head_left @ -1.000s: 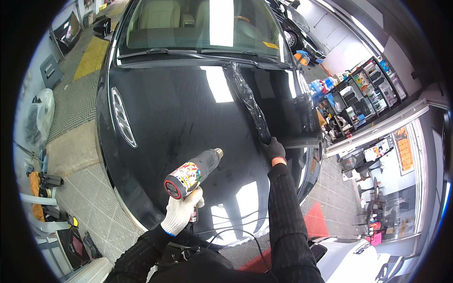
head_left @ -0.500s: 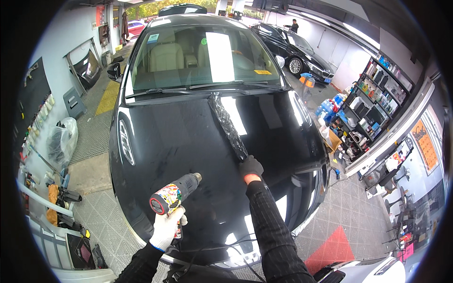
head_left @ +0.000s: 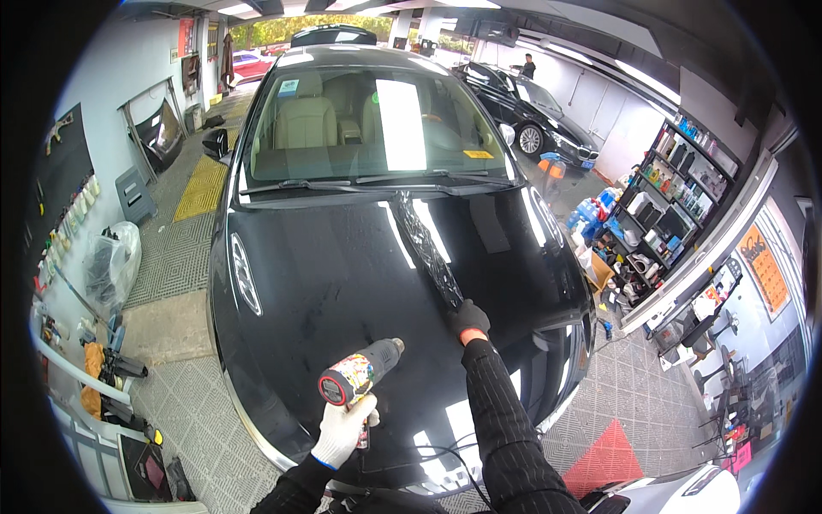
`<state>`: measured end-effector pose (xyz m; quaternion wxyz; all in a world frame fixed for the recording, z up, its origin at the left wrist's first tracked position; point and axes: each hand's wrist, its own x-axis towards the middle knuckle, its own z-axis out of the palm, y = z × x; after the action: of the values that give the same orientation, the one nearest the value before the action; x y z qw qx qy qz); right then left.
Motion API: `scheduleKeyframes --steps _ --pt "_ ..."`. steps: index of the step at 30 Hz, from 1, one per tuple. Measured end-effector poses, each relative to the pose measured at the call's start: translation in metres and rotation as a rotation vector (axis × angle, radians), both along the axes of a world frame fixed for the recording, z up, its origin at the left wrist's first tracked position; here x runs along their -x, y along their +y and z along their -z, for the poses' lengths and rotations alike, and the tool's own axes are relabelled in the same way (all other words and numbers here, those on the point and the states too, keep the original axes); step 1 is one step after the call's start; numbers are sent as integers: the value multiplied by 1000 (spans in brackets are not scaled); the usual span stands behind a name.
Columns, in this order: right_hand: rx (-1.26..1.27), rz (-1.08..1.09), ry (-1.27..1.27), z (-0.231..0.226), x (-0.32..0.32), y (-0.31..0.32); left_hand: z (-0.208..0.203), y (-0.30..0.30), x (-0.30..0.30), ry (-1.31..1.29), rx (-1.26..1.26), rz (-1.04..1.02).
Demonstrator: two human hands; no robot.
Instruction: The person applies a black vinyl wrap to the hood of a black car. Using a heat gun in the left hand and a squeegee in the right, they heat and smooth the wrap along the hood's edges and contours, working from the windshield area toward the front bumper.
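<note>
My left hand (head_left: 344, 430), in a white knit glove, is closed round the handle of a heat gun (head_left: 363, 372) with a grey nozzle and a colourful stickered body. Its nozzle points up and to the right, above the black car hood (head_left: 317, 283). My right hand (head_left: 470, 320), in a dark glove, grips the near end of a crumpled, glossy black film strip (head_left: 425, 248). The strip runs across the hood up to the base of the windshield (head_left: 360, 128). Part of the film inside my fingers is hidden.
A power cord (head_left: 428, 454) trails over the front of the hood. Behind to the right stand another black car (head_left: 535, 111) and a person (head_left: 528, 66). Shelves of bottles (head_left: 676, 188) line the right side; a bagged bundle (head_left: 113, 261) sits at left. A white car (head_left: 685, 493) is at lower right.
The heat gun in my left hand has moved right over the hood, closer to my right hand. My right hand keeps its hold on the film strip. The whole view has shifted slightly.
</note>
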<state>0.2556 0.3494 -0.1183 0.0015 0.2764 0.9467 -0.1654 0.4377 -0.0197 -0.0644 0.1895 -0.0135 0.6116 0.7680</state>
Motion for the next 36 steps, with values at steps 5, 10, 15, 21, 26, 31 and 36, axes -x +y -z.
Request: scheduleKeyframes --steps 5,10,15,21,26,31,36 --pt "17 3 2 -1 0 0 -1 5 2 -7 34 -23" --pt "15 -38 24 8 6 3 2 14 -2 -22 41 -110" --pt "37 -58 63 14 10 4 6 37 -16 27 -34 -204" --pt "58 -95 51 5 6 3 6 53 -24 15 20 -175" --pt "83 -103 40 -2 5 3 3 55 -23 48 -10 -162" --pt "55 -96 9 -1 4 11 1 50 -14 44 19 -136" --pt "50 -94 17 0 -1 18 4 48 -6 27 -7 -136"
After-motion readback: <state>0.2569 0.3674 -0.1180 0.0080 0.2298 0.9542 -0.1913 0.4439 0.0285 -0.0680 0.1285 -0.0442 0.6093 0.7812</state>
